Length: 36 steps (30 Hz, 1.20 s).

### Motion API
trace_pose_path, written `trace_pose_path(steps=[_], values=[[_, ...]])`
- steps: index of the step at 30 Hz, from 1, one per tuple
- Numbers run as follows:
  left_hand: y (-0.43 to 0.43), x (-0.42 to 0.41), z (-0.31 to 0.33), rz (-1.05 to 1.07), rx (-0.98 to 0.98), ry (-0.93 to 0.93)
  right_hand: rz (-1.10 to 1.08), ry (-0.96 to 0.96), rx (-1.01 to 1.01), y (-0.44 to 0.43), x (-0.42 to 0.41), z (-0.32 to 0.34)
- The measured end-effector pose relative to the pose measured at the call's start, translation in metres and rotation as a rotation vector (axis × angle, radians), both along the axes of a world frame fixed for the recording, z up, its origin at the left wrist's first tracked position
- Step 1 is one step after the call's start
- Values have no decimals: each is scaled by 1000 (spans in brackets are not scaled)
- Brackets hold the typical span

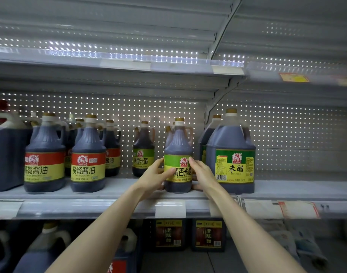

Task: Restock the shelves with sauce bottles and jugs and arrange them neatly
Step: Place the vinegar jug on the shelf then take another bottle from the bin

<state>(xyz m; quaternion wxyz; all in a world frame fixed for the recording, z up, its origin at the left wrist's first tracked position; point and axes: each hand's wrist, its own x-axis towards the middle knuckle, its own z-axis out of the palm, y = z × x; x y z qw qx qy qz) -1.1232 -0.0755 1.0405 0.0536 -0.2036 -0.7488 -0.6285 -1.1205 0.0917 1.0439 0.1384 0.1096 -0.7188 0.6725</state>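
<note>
Left hand (158, 175) and right hand (203, 174), both bare, with long, slim fingers. Left forearm (101, 229) and right forearm (245, 229), slender and uncovered along their whole visible length, wrists included. Each broadens toward the lower edge.

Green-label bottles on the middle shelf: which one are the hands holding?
The front bottle, at the edge of the shelf beside the big jug. The left hand and right hand grip its sides; the other green-label bottle stands farther back, untouched.
</note>
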Motion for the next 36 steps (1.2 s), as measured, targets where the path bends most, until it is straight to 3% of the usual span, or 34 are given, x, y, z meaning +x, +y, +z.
trace_pose_path(steps=[36], values=[[0,-8,-2,-34,14,8,-8,34,31,4,-3,-1]])
